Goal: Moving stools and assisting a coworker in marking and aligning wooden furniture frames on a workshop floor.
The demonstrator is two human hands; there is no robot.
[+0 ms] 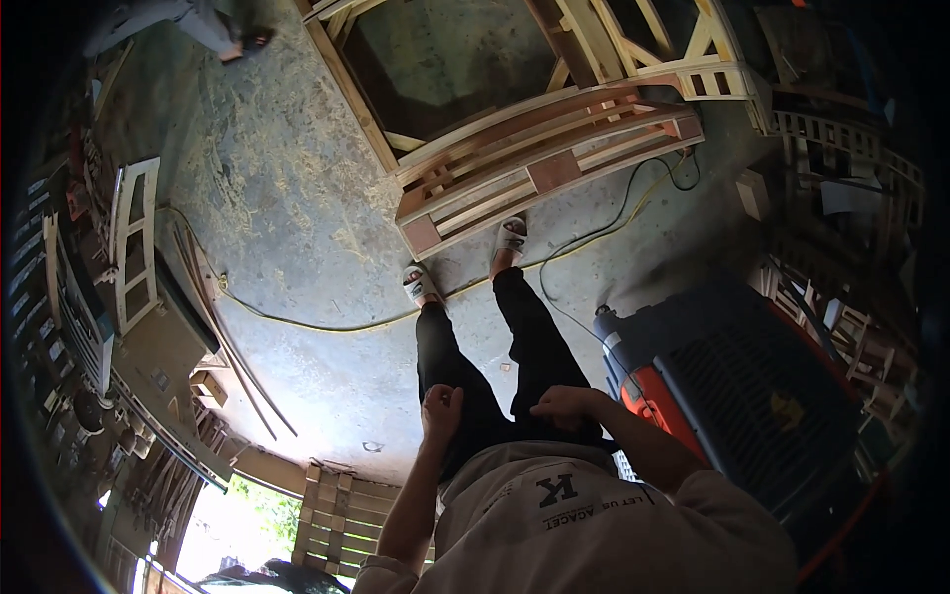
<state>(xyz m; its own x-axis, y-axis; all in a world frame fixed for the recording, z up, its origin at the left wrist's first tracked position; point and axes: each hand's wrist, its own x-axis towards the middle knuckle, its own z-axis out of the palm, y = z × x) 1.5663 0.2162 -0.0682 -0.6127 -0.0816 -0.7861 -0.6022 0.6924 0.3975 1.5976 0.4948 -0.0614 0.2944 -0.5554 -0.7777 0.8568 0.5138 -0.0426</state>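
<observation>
Bare concrete floor (297, 228) lay open to the left of the person's feet, crossed only by a thin yellow cable (327, 325). A slatted wooden frame (534, 158) blocked the way just ahead, while a blue-and-red machine (732, 386) stood close beside the right hand (566, 404), hemming that side.

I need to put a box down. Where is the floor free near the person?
Bare concrete floor lies between the wooden frame and the left workbench, crossed by a yellow cable. The right side is crowded by the blue machine.
</observation>
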